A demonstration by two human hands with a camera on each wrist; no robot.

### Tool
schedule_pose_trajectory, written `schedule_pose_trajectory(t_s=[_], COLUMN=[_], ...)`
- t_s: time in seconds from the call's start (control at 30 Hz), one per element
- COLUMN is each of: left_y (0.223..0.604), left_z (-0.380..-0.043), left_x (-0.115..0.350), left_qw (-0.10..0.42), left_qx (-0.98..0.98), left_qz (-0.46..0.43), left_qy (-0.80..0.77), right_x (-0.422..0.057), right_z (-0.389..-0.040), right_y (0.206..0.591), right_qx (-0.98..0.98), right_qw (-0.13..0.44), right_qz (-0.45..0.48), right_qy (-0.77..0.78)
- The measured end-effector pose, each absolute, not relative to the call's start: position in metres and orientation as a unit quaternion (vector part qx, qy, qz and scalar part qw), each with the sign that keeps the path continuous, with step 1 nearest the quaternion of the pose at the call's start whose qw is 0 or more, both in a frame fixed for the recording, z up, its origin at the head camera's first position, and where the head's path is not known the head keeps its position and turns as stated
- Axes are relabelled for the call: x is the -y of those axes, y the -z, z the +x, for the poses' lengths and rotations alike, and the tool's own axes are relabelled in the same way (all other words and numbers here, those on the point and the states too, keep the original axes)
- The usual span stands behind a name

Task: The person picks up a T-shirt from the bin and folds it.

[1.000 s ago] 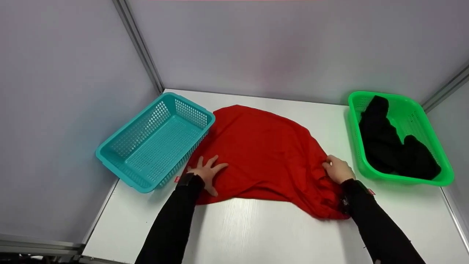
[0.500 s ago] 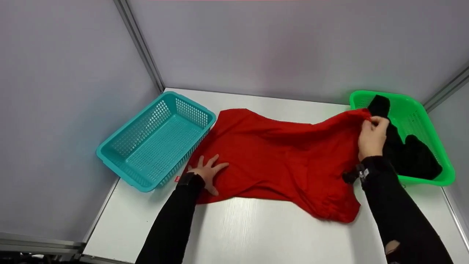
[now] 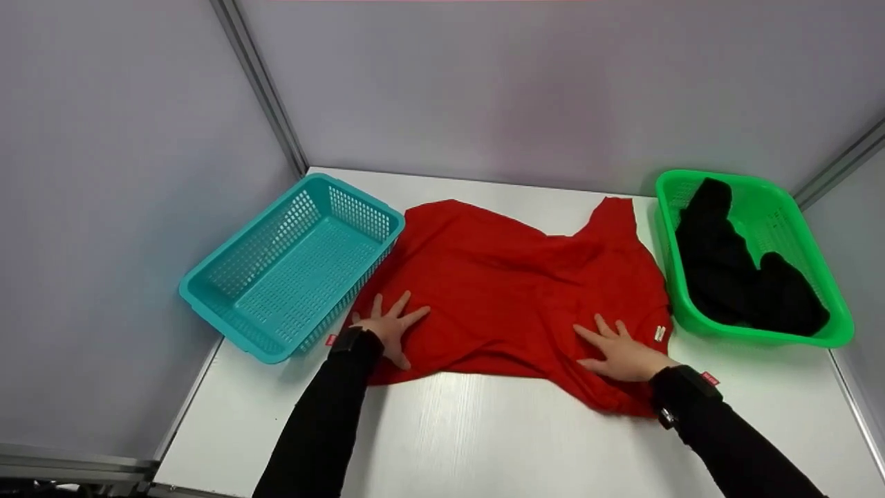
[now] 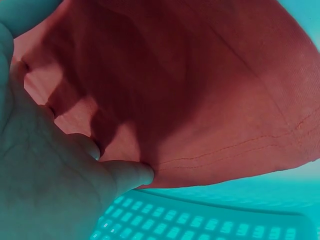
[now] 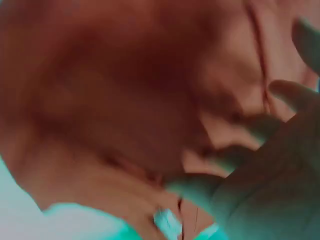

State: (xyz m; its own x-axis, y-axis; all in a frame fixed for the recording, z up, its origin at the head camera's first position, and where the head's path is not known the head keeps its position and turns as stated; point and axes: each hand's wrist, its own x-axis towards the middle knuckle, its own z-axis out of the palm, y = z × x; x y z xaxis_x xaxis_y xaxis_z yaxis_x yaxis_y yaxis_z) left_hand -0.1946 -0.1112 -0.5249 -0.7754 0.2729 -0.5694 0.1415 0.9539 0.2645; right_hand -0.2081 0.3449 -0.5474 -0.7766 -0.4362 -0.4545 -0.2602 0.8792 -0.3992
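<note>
- Red cloth (image 3: 494, 297), stitched and wrinkled, spread unevenly.
- Left hand (image 3: 389, 330): fingers splayed wide, resting on it.
- Right hand (image 3: 622, 354): fingers also splayed over it.

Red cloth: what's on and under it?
The left hand rests on the red cloth; the right hand is spread over it, near a white tag. Whatever's beneath is covered.

Booth-like workspace, plain grey panels (image 3: 442, 90), metal corner post (image 3: 261, 86), white tabletop (image 3: 456, 443)
</note>
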Motion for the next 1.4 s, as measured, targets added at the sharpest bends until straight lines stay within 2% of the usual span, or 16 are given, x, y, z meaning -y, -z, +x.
schedule_pose_trajectory(t_s=[0.07,0.17,0.4,0.53,0.7,0.8,0.9,1.03,1.1,1.2,1.4], left_y=[0.527,0.531,0.537,0.541,0.545,0.546,0.547,0.547,0.548,0.55,0.552], left_z=[-0.195,-0.194,-0.194,-0.19,-0.185,-0.182,-0.177,-0.169,-0.167,-0.167,-0.176], left_x=[0.111,0.11,0.111,0.113,0.116,0.116,0.114,0.111,0.112,0.117,0.135], left_qw=[0.317,0.308,0.279,0.255,0.197,0.177,0.196,0.237,0.234,0.209,0.106], left_qx=[-0.936,-0.939,-0.943,-0.946,-0.953,-0.952,-0.943,-0.931,-0.93,-0.935,-0.95], left_qz=[0.11,0.114,0.151,0.188,0.229,0.249,0.269,0.276,0.278,0.284,0.284], left_qy=[-0.102,-0.099,-0.101,-0.062,-0.007,0.01,0.012,0.04,0.056,0.043,-0.081], right_x=[-0.344,-0.357,-0.388,-0.379,-0.348,-0.333,-0.327,-0.333,-0.339,-0.35,-0.371], right_z=[-0.201,-0.2,-0.209,-0.213,-0.214,-0.21,-0.205,-0.203,-0.205,-0.209,-0.208], right_y=[0.553,0.563,0.58,0.578,0.57,0.566,0.567,0.566,0.564,0.557,0.542], right_qx=[-0.936,-0.951,-0.985,-0.988,-0.978,-0.976,-0.975,-0.968,-0.959,-0.945,-0.887], right_qw=[0.262,0.209,0.004,-0.047,-0.038,-0.023,-0.024,-0.046,-0.042,-0.005,0.093], right_qz=[-0.197,-0.196,-0.167,-0.137,-0.131,-0.154,-0.171,-0.129,-0.106,-0.078,0.002], right_qy=[0.125,0.118,0.052,0.06,0.159,0.15,0.143,0.212,0.259,0.318,0.452])
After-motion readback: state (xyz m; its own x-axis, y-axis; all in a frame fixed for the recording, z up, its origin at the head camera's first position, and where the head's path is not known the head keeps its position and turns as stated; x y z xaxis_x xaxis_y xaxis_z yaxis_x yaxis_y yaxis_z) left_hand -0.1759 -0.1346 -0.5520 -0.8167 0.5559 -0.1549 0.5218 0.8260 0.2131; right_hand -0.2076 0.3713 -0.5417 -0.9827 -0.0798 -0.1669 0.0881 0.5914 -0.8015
